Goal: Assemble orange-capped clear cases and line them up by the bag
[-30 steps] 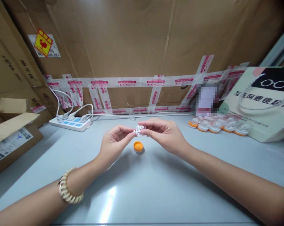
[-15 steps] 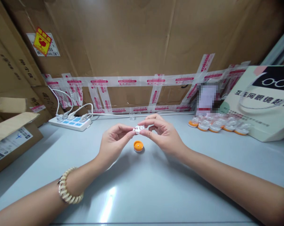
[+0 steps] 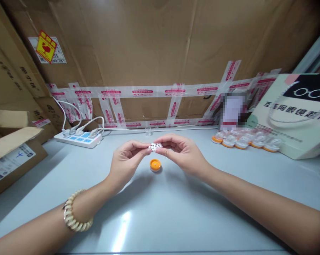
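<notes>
Between both hands, just above the table, is a small white plastic part [image 3: 155,146] with holes in it; its exact kind is too small to make out. My left hand [image 3: 129,157] pinches its left end with thumb and forefinger. On the right end, the thumb and fingers of my right hand [image 3: 185,152] are closed. Directly below, on the table, lies a round orange cap-like piece [image 3: 155,165] with a white underside and a small pin at its centre. Behind the hands a small clear cup-shaped piece [image 3: 148,131] stands near the cardboard.
Several orange-and-white pieces with clear tops [image 3: 242,141] are grouped at the right, before a printed paper bag [image 3: 295,117]. A power strip [image 3: 79,138] with plugged cables lies back left. An open cardboard box [image 3: 13,159] stands at the left edge. Large cardboard [image 3: 149,46] walls the back.
The fingers of my right hand have shifted slightly on the white plastic part, which has turned a little. The orange piece stays put on the table.
</notes>
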Demonstrator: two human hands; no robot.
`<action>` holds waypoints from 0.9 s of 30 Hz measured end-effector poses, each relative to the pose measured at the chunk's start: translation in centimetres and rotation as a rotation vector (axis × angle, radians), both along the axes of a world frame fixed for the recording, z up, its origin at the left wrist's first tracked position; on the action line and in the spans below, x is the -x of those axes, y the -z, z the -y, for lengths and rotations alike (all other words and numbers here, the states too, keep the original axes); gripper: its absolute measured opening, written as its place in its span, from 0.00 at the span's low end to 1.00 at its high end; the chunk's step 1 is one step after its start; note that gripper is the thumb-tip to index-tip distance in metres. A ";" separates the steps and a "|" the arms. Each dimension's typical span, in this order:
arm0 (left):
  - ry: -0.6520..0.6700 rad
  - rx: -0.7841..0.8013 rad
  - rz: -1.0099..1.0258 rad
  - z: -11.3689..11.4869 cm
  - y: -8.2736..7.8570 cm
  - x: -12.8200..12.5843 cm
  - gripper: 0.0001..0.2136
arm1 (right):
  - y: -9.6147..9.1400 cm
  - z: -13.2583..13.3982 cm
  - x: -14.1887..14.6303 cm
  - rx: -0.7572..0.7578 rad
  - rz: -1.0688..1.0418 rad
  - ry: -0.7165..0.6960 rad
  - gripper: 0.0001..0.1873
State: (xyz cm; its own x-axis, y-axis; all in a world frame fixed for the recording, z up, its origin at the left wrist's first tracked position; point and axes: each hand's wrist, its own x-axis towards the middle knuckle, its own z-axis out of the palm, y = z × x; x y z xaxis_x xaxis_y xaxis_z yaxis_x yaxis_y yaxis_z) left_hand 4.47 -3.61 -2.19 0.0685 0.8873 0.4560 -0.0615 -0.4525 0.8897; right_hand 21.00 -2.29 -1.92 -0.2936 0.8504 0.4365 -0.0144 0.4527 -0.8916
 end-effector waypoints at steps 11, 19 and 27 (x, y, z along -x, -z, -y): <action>0.014 -0.149 -0.099 -0.6 0.8 0.1 0.02 | -0.1 -0.4 -0.1 0.166 -0.117 -0.100 0.22; 0.037 0.051 -0.552 -1.8 1.4 1.1 0.17 | 0.5 -2.3 -1.3 0.176 0.167 -0.033 0.11; 0.080 0.132 -0.834 -2.7 3.2 1.1 0.16 | 1.3 -2.7 -1.4 0.004 0.467 -0.054 0.06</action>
